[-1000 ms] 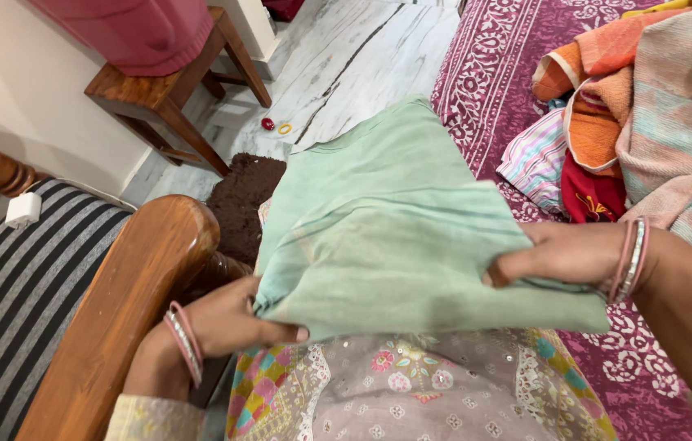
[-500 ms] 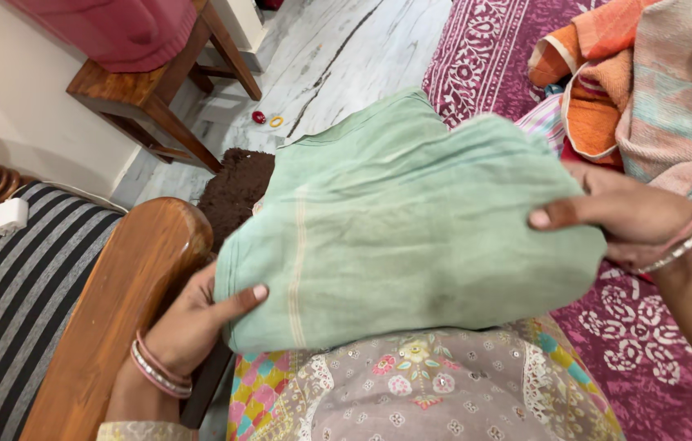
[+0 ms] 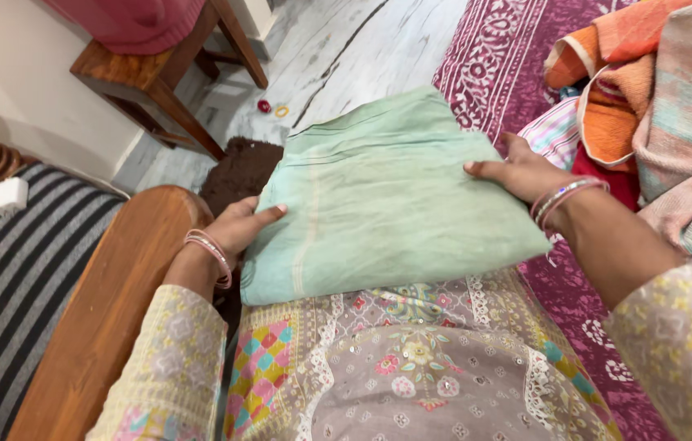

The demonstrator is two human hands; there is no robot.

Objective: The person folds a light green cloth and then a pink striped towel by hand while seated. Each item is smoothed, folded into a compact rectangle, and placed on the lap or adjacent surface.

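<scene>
Across her lap lay the folded green cloth [image 3: 387,204], left hand [image 3: 236,229] flat against one edge, right hand [image 3: 522,171] spread on the other; pressing evenly would have kept the fold square.

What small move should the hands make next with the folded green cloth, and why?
Probably press it flat and smooth the top. The green cloth already lies folded on the lap, with the left hand at its left edge and the right hand on its right edge, so both are placed to even the fold.
</scene>
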